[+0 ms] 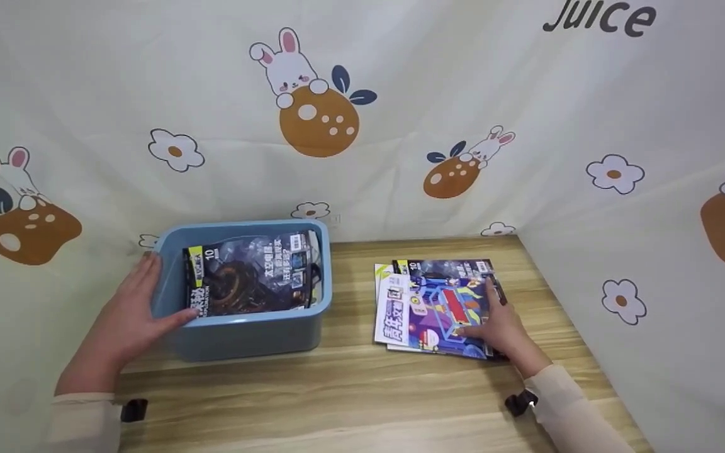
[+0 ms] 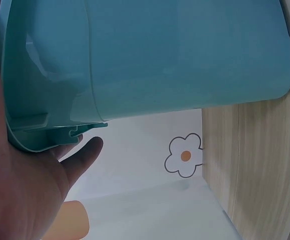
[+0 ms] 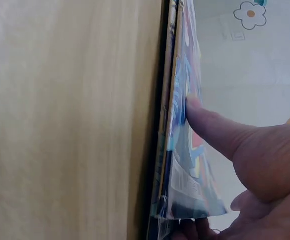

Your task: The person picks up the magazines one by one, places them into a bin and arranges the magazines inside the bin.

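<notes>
A blue plastic bin stands on the left of the table, with a dark-covered magazine lying on top of others inside. My left hand grips the bin's left front corner, thumb over the rim; in the left wrist view its fingers reach under the rim. To the right lies a small stack of magazines, topped by a purple and white one. Behind it shows the edge of a dark magazine. My right hand pinches the stack's right side, thumb on the top cover and other fingers at the edge.
The wood-grain table carries both the bin and the stack, a strip of bare wood between them. A pale curtain printed with rabbits, oranges and flowers encloses the back and both sides. A dark strap piece hangs at the right wrist.
</notes>
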`<state>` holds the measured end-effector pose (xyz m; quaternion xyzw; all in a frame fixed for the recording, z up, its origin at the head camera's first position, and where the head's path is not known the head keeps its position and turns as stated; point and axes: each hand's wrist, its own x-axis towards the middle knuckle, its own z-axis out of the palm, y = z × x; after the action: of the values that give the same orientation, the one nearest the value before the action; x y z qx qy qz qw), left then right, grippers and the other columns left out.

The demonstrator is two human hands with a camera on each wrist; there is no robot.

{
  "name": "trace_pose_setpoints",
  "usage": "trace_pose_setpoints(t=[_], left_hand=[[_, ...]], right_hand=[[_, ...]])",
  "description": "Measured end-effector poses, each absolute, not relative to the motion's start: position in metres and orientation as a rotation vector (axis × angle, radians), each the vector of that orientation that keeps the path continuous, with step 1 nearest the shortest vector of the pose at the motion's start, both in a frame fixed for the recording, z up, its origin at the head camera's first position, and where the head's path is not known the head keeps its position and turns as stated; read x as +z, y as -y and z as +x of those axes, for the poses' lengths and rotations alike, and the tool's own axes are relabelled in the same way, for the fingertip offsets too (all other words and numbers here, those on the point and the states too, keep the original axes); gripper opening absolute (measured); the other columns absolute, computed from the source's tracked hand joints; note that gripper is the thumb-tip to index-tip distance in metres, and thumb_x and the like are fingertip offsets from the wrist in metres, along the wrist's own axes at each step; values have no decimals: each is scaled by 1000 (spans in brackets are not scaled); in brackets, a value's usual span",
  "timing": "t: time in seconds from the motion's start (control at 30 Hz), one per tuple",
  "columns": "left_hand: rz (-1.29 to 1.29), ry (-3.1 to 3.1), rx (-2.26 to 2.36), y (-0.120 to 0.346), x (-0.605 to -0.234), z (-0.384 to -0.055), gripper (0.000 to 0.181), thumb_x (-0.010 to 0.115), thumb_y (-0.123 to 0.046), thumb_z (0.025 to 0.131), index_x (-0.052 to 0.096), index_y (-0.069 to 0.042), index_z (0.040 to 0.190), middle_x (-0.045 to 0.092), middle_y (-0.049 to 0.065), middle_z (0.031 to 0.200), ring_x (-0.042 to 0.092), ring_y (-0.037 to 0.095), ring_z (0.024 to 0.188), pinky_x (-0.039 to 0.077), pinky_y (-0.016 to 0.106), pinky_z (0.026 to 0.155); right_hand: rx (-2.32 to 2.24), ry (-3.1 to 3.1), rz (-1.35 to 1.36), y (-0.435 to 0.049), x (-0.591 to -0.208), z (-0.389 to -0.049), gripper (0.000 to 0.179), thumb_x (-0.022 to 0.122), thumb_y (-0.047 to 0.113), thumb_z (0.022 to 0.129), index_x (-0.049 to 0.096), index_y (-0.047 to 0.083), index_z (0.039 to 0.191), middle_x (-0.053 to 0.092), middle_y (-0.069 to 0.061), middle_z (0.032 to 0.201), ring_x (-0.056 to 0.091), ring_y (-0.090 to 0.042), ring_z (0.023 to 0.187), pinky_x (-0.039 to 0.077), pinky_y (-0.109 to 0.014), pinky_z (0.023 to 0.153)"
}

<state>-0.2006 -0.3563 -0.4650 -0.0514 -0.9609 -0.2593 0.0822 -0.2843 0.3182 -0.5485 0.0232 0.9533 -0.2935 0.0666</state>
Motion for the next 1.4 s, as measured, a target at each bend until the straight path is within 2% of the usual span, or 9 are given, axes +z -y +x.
trace_pose_setpoints(t=[0.23, 0.4, 0.47, 0.57, 0.73, 0.83, 1.07, 1.23, 1.4], left_hand=[[-166, 2850, -783, 355, -463, -203, 127, 81, -66, 93, 10, 1, 176, 7, 28, 182, 7, 53, 167, 23, 87, 118], [-155, 2858, -783, 355, -464, -202, 129, 81, -68, 93, 9, 0, 176, 5, 27, 183, 6, 52, 167, 22, 87, 118], [-157, 2861, -784, 356, -465, -202, 129, 81, -67, 93, 8, 1, 176, 4, 27, 183, 6, 53, 167, 22, 87, 119], [-159, 2861, -784, 356, -466, -200, 129, 81, -67, 93, 8, 1, 176, 4, 27, 183, 6, 53, 167, 22, 87, 119], [-163, 2851, -794, 355, -465, -198, 128, 81, -65, 93, 9, 0, 176, 5, 28, 182, 6, 53, 167, 21, 87, 119], [-159, 2853, -789, 356, -464, -198, 128, 81, -66, 93, 9, 0, 176, 5, 27, 183, 6, 53, 167, 21, 88, 118], [-158, 2864, -789, 356, -462, -199, 129, 80, -68, 93, 9, 1, 176, 5, 28, 182, 5, 53, 168, 21, 87, 119], [-170, 2859, -788, 356, -462, -200, 127, 81, -65, 93, 11, 3, 175, 8, 30, 181, 6, 52, 168, 21, 85, 121], [-158, 2872, -776, 357, -463, -199, 128, 81, -67, 93, 11, 2, 175, 8, 29, 182, 6, 52, 168, 22, 86, 120]], right_hand=[[-939, -2906, 33, -319, -546, -287, 138, 103, 32, 80, 9, 8, 178, 22, -58, 160, 42, -72, 142, 41, -75, 118], [-1140, -2776, -8, -324, -549, -291, 132, 101, 24, 83, 10, 7, 178, 26, -44, 170, 38, -60, 152, 36, -67, 126], [-1261, -2687, -4, -326, -552, -292, 127, 100, 22, 85, 15, 9, 178, 28, -38, 173, 41, -54, 152, 38, -62, 127], [-1428, -2557, 35, -329, -554, -293, 114, 97, 22, 88, 26, 11, 177, 33, -35, 170, 50, -45, 141, 50, -51, 117], [-1641, -2394, 64, -331, -555, -294, 99, 94, 13, 90, 38, 8, 172, 46, -34, 157, 68, -30, 112, 63, -33, 87], [-1703, -2343, 56, -331, -555, -294, 97, 91, 10, 92, 37, 8, 172, 47, -33, 155, 72, -26, 104, 65, -32, 82], [-1766, -2292, 81, -334, -555, -296, 98, 91, 14, 93, 37, 24, 175, 37, -27, 166, 68, -30, 117, 65, -32, 87], [-1861, -2237, 19, -333, -551, -297, 98, 89, 11, 95, 36, 26, 175, 42, -26, 163, 72, -26, 111, 65, -33, 88], [-1845, -2253, 28, -328, -544, -299, 97, 89, 16, 96, 35, 32, 175, 38, -25, 166, 70, -24, 112, 65, -32, 88]])
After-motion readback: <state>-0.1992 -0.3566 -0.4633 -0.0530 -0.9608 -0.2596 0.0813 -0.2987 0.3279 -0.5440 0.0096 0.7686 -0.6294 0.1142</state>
